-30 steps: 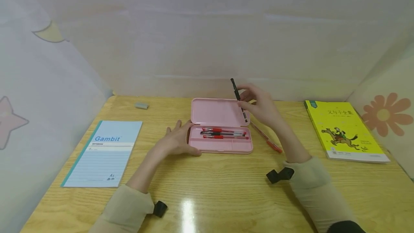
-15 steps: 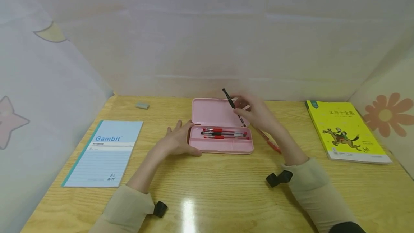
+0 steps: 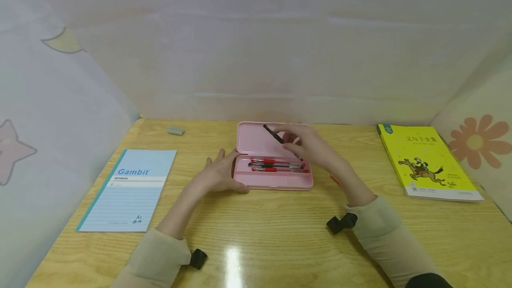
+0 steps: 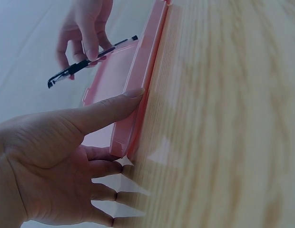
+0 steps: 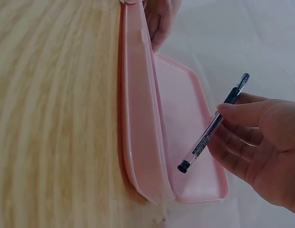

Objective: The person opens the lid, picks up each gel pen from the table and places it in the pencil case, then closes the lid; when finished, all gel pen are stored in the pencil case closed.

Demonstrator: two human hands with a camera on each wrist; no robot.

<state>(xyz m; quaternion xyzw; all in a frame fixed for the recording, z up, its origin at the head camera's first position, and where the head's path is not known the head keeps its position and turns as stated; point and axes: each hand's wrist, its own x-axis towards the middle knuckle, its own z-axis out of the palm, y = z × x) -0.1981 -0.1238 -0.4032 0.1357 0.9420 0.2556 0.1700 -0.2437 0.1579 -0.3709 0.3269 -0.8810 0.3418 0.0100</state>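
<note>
An open pink pencil case point(image 3: 272, 181) lies mid-table, lid point(image 3: 256, 139) tipped back, with red and black pens point(image 3: 276, 166) in its tray. My right hand point(image 3: 308, 146) hovers over the tray and pinches a black pen point(image 3: 273, 134), which slants low in front of the lid. In the right wrist view that pen point(image 5: 211, 126) is held between thumb and fingers of the right hand point(image 5: 261, 147), beside the case point(image 5: 140, 118). My left hand point(image 3: 218, 172) lies flat on the table with its fingers straight. Its thumb point(image 4: 109, 107) touches the case's left end point(image 4: 138, 95).
A blue Gambit notebook point(image 3: 130, 188) lies at the left and a yellow book point(image 3: 428, 161) at the right. A grey eraser point(image 3: 175, 131) sits at the back left. Part of a red pen point(image 3: 334, 178) shows behind my right wrist. Cloth walls close in three sides.
My right hand has come down and to the left with the black pen, which has tilted from nearly upright to a low slant over the case. The left hand has stayed put.
</note>
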